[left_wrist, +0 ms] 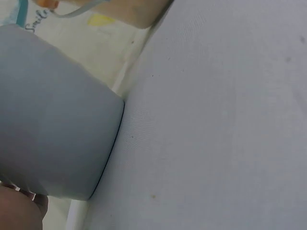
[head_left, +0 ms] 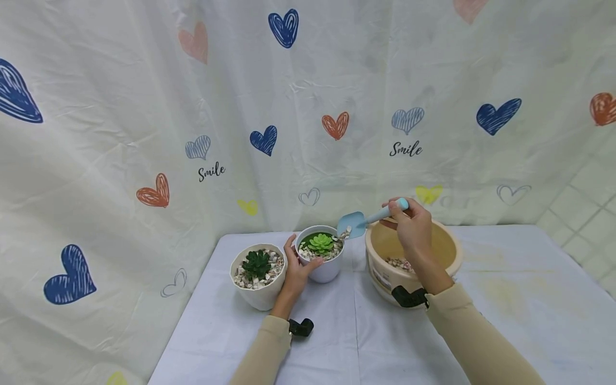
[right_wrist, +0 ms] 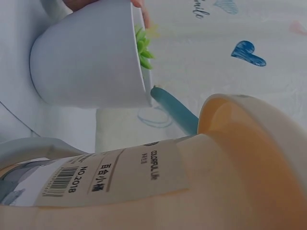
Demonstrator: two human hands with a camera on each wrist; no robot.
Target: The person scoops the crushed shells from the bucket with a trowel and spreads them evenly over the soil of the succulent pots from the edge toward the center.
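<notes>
With thumb and fingers around its side and rim, my left hand (head_left: 295, 271) holds a small white flower pot (head_left: 326, 272). A bright green succulent (head_left: 321, 243) sits among pebbles in it. My right hand (head_left: 415, 227) grips the handle of a light blue hand shovel (head_left: 355, 222), whose blade, carrying a few pebbles (head_left: 347, 231), is at the pot's right rim. In the right wrist view, the shovel's tip (right_wrist: 160, 96) meets the rim edge. The shovel reaches over a cream plastic bucket (head_left: 385, 282), which has pebbles (head_left: 399, 263) at its bottom.
A larger white pot (head_left: 260, 297) with a dark green succulent (head_left: 256, 264) and pebbles stands just left of my left hand. White cloth covers the table (head_left: 520, 321). Behind it hangs a curtain (head_left: 366, 176) printed with hearts. The bucket carries a printed label (right_wrist: 105, 175).
</notes>
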